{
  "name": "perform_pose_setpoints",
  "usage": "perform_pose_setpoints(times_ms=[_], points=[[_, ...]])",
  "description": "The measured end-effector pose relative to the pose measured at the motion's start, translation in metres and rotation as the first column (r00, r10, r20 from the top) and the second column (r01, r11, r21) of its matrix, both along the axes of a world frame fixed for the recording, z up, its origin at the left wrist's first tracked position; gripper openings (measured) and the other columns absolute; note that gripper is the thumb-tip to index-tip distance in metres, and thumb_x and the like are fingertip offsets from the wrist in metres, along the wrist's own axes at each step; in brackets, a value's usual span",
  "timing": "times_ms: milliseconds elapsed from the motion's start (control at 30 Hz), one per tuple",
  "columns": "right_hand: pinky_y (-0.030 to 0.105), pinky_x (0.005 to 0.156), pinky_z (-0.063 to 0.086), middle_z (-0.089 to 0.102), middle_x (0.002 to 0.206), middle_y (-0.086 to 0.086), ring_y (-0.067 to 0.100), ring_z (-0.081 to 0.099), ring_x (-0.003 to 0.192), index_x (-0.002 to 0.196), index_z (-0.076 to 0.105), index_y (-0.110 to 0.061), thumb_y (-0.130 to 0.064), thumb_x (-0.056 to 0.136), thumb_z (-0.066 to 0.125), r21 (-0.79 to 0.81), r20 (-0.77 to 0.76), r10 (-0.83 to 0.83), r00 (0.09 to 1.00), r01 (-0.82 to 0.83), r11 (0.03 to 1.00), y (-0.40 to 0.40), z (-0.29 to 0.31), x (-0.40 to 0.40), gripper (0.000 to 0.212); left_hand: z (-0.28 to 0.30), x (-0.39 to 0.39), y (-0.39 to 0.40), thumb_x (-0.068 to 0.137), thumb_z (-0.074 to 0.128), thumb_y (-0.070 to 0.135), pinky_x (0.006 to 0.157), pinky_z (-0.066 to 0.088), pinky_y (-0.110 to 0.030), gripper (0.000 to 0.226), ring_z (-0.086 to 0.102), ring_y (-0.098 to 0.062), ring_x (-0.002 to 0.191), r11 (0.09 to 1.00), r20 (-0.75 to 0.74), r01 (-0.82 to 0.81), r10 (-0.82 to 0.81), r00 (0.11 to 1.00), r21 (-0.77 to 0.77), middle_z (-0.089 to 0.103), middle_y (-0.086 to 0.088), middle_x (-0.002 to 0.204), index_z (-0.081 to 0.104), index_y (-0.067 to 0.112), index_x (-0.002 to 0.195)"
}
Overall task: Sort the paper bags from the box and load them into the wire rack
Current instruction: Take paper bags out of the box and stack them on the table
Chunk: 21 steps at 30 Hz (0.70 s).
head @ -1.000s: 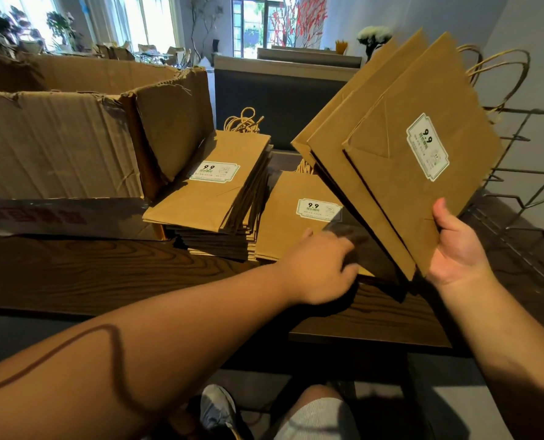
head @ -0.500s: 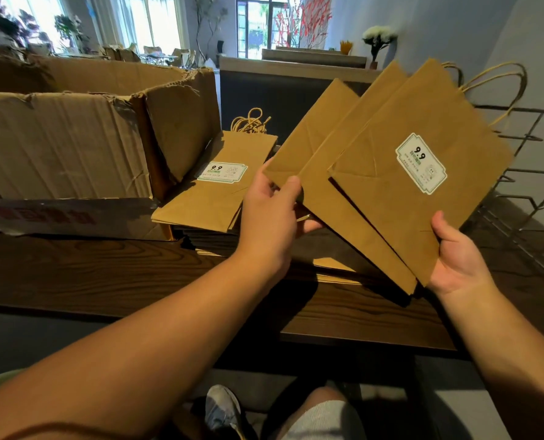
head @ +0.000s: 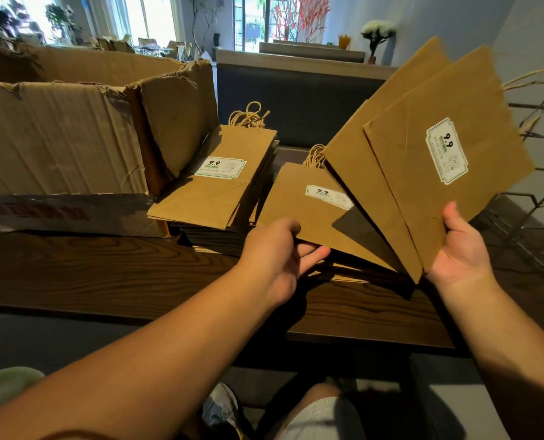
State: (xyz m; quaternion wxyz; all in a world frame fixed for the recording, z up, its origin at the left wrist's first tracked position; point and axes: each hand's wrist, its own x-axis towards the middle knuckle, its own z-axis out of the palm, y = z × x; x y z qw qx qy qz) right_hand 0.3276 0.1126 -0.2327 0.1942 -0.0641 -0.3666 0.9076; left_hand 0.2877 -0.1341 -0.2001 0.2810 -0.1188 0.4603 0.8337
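Three white "9.9" labels (head: 446,150) | paper bags (head: 429,173) | right hand (head: 461,249) grips

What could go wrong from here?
The right hand pinches the fanned bags by one bottom corner only, so they could slip or splay. The left hand grips the top bag of the smaller pile; lifting may drag the bags under it off the table edge.
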Motion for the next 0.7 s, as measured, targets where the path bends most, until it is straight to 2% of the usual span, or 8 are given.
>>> perform_pose_setpoints(times_ms=[67, 200, 300, 367, 433, 500, 567, 700], points=[[0.044, 0.067, 0.062, 0.076, 0.109, 0.008, 0.025, 0.075, 0.096, 0.085, 0.084, -0.017, -0.042, 0.080, 0.050, 0.002, 0.000, -0.013, 1.000, 0.013, 1.000, -0.002, 0.002, 0.000, 0.042, -0.002, 0.002, -0.001, 0.104, 0.049, 0.012, 0.060, 0.063, -0.041, 0.031, 0.072, -0.037, 0.084, 1.000, 0.082, 0.010, -0.010, 0.997, 0.004, 0.066, -0.027, 0.103, 0.048, 0.008, 0.135], [0.043, 0.066, 0.062, 0.077, 0.106, 0.008, 0.025, 0.075, 0.093, 0.081, 0.084, -0.018, -0.042, 0.078, 0.050, 0.023, 0.009, -0.008, 1.000, 0.008, 1.000, -0.002, 0.003, 0.001, 0.042, -0.005, 0.006, -0.001, 0.106, 0.043, 0.017, 0.054, 0.063, -0.037, 0.017, 0.074, -0.035, 0.073, 0.988, 0.067, 0.132, -0.127, 0.990, -0.078, 0.074, -0.022, 0.091, 0.055, 0.009, 0.114], [0.043, 0.066, 0.062, 0.077, 0.107, 0.007, 0.025, 0.075, 0.094, 0.082, 0.084, -0.018, -0.042, 0.078, 0.051, 0.022, 0.009, -0.018, 1.000, 0.017, 1.000, -0.003, 0.004, 0.000, 0.041, -0.005, 0.008, 0.000, 0.105, 0.040, 0.007, 0.056, 0.062, -0.036, 0.018, 0.071, -0.032, 0.065, 0.972, 0.030, 0.180, -0.178, 0.984, -0.150, 0.070, -0.019, 0.063, 0.052, 0.003, 0.093], [0.043, 0.066, 0.062, 0.076, 0.109, 0.008, 0.026, 0.075, 0.095, 0.084, 0.084, -0.017, -0.042, 0.079, 0.050, 0.018, 0.006, -0.021, 1.000, 0.021, 1.000, -0.002, 0.004, 0.000, 0.042, -0.005, 0.007, 0.000, 0.104, 0.038, -0.001, 0.059, 0.063, -0.039, 0.018, 0.072, -0.033, 0.063, 0.975, -0.002, 0.137, -0.140, 0.990, -0.174, 0.068, -0.019, 0.059, 0.050, 0.003, 0.091], [0.044, 0.065, 0.061, 0.075, 0.113, 0.010, 0.027, 0.074, 0.097, 0.089, 0.083, -0.015, -0.042, 0.080, 0.051, 0.010, 0.002, -0.024, 1.000, 0.024, 1.000, -0.001, 0.004, 0.000, 0.043, -0.005, 0.006, 0.001, 0.103, 0.039, -0.001, 0.053, 0.062, -0.038, 0.011, 0.074, -0.034, 0.064, 0.980, -0.048, 0.096, -0.106, 0.993, -0.172, 0.072, -0.026, 0.080, 0.049, 0.005, 0.102], [0.044, 0.065, 0.061, 0.074, 0.114, 0.010, 0.027, 0.074, 0.098, 0.090, 0.083, -0.015, -0.042, 0.081, 0.051, 0.013, -0.005, -0.028, 1.000, 0.028, 1.000, -0.001, 0.006, 0.000, 0.043, -0.008, 0.005, 0.002, 0.105, 0.043, 0.006, 0.050, 0.060, -0.033, 0.022, 0.075, -0.035, 0.069, 0.990, -0.072, 0.053, -0.063, 0.995, -0.133, 0.068, -0.031, 0.104, 0.044, 0.011, 0.126], [0.044, 0.067, 0.062, 0.074, 0.115, 0.009, 0.026, 0.073, 0.100, 0.090, 0.083, -0.016, -0.043, 0.082, 0.050, 0.022, -0.008, -0.029, 1.000, 0.029, 0.999, -0.001, 0.008, 0.000, 0.043, -0.011, 0.003, 0.002, 0.106, 0.047, 0.012, 0.052, 0.061, -0.034, 0.032, 0.076, -0.034, 0.072, 0.996, -0.063, 0.037, -0.042, 0.997, -0.081, 0.068, -0.031, 0.106, 0.039, 0.014, 0.137], [0.046, 0.069, 0.062, 0.073, 0.119, 0.010, 0.028, 0.073, 0.102, 0.091, 0.083, -0.016, -0.043, 0.083, 0.050, 0.017, 0.005, -0.012, 1.000, 0.012, 1.000, -0.002, 0.010, -0.001, 0.044, -0.012, -0.001, 0.000, 0.105, 0.052, 0.020, 0.061, 0.064, -0.035, 0.040, 0.075, -0.032, 0.070, 0.997, -0.030, 0.053, -0.055, 0.998, -0.064, 0.070, -0.026, 0.094, 0.044, 0.001, 0.139]])
